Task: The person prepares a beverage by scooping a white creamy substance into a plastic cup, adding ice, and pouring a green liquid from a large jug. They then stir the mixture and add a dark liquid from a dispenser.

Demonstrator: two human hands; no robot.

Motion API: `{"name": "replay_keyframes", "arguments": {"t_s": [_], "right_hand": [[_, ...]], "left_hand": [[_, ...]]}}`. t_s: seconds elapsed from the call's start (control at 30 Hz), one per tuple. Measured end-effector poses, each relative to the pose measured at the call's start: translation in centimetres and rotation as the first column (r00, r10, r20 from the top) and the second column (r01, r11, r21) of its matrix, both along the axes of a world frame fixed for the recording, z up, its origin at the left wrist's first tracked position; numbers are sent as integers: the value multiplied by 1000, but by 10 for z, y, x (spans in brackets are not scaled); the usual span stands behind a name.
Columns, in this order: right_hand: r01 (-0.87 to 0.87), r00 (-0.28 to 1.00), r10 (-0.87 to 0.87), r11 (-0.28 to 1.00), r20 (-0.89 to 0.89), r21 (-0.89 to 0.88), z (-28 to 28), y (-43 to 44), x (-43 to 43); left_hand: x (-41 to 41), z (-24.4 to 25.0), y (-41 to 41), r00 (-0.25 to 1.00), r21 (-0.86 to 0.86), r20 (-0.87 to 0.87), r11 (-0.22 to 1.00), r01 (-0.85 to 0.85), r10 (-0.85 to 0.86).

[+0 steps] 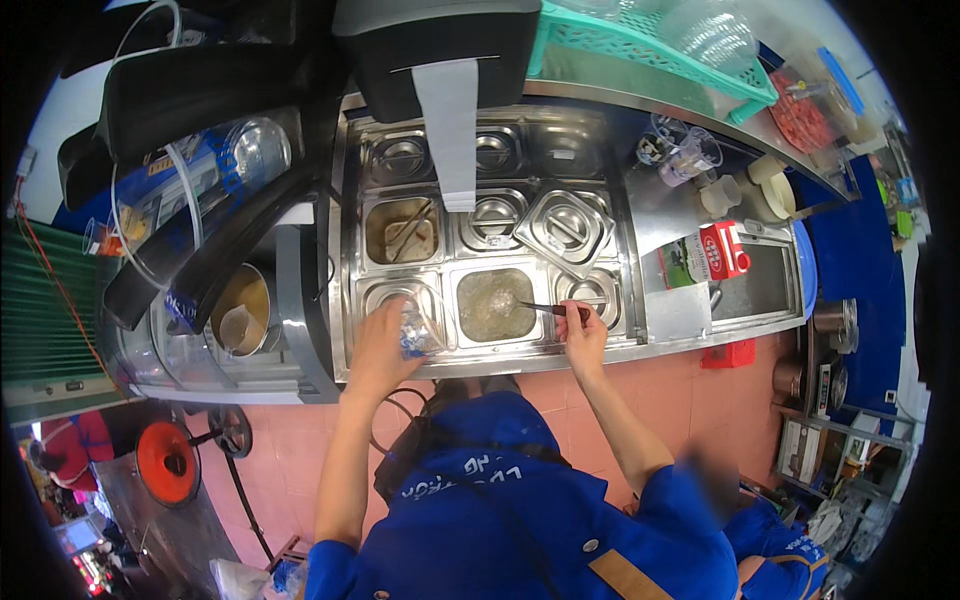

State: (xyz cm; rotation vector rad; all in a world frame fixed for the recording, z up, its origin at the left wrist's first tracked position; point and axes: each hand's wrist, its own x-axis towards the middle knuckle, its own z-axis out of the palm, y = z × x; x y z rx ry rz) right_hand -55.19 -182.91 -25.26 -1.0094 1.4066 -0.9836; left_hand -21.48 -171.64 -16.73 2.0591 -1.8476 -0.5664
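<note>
My right hand [585, 337] grips the dark handle of a metal ladle [544, 307]. Its bowl dips into a pale, translucent mixture [484, 311] in an uncovered steel pan at the front middle of the counter. With my left hand [384, 349] I hold a clear plastic cup [418, 334] printed in blue, tilted beside that pan and above a lidded pan [379, 292]. To the right of the ladle sits another lidded pan [596, 296], partly behind my right hand. What the cup holds is hard to make out.
Behind stands an uncovered pan [401, 232] with tongs in it. A loose steel lid [568, 231] lies askew across neighbouring pans. A paper strip [450, 135] hangs from a black printer [435, 45]. A milk carton [709, 255] stands at right; a co-worker [772, 547] is behind me.
</note>
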Motion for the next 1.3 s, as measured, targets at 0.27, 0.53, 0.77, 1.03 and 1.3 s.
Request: {"name": "replay_keyframes", "arguments": {"t_s": [0.27,0.53,0.77,1.03,1.3], "right_hand": [[-571,790,188,572,-583,-589,108,70,30],[-492,854,-21,288,-519,-822,157,-14,27],[-794,168,150,607,-974,-44,31,-191,25],[-886,-184,-27,438,-982,154,-27,-174,36],[-666,-93,113,732,-989,146,-72,-200,12]], "left_hand": [[-48,-39,-35,959,-120,-282,993,8,-42],[-66,-68,-46,779,-52,-617,982,-184,113],[-69,-46,-24,686,-133,-682,879,-457,254],[-83,-22,50,522,-124,-741,678,-725,422],[-94,-4,37,495,-106,-784,705,-701,374]]}}
